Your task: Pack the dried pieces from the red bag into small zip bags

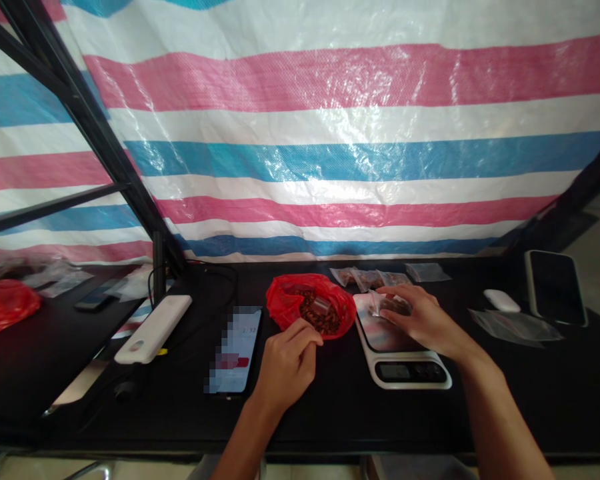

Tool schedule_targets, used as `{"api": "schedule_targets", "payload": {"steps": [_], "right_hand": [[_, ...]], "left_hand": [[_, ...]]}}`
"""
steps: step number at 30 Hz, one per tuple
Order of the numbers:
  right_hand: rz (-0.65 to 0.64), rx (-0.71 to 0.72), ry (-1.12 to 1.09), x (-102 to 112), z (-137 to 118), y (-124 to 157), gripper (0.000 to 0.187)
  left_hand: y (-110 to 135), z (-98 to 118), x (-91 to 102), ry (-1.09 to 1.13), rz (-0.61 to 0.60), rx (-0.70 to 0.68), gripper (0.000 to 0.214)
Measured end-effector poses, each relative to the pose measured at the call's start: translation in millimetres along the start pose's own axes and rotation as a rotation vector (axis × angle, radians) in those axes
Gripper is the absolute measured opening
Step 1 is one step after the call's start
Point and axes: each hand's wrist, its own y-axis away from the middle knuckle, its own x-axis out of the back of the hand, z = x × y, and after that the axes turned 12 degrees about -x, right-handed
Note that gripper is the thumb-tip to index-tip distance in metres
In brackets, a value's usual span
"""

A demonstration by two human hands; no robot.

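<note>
My left hand (286, 363) rests curled at the near edge of a red plastic bag (286, 298) full of small brown pieces, with a small clear cup (323, 306) lying in them. Its fingers are closed; whether they pinch anything is hidden. My right hand (423, 319) lies over a small clear bag (383, 303) with brown pieces on the plate of a white kitchen scale (405, 370), fingers curved on the bag.
Several filled small bags (367, 276) lie behind the scale. Empty clear bags (515, 327), a white oval case (501, 300) and a dark phone (555, 287) sit at the right. A lit phone (235, 350), a white power bank (153, 328) and another red bag (5, 303) are at the left.
</note>
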Motion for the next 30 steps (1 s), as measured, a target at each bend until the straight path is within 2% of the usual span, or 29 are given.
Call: {"api": "schedule_targets", "payload": {"steps": [3, 6, 10, 14, 18, 20, 24, 27, 30], "right_hand": [[-0.014, -0.011, -0.169, -4, -14, 0, 0.034], [0.014, 0.041, -0.35, -16, -41, 4, 0.034], [0.044, 0.103, -0.531, -42, -88, 16, 0.026], [-0.036, 0.086, -0.689, -69, -118, 32, 0.025], [-0.174, 0.138, -0.747, -79, -123, 40, 0.029], [-0.224, 0.101, -0.819, -78, -123, 39, 0.031], [-0.272, -0.037, -0.956, -77, -123, 34, 0.04], [-0.333, -0.094, -0.979, -76, -122, 32, 0.041], [-0.336, -0.126, -0.948, -72, -121, 31, 0.04]], "left_hand": [[0, 2, -1.0, 0.032, 0.006, 0.009, 0.029], [-2, 5, -5.0, 0.092, 0.031, 0.062, 0.027], [-6, 7, -14.1, 0.166, 0.114, 0.296, 0.025], [-8, 4, -18.6, 0.23, 0.277, 0.475, 0.035], [-10, -2, -14.7, 0.287, 0.444, 0.488, 0.031], [-10, -5, -11.8, 0.275, 0.492, 0.468, 0.03], [-9, -8, -9.0, 0.248, 0.498, 0.467, 0.031], [-8, -8, -9.6, 0.332, 0.471, 0.494, 0.033], [-8, -7, -11.4, 0.368, 0.486, 0.538, 0.033]]}}
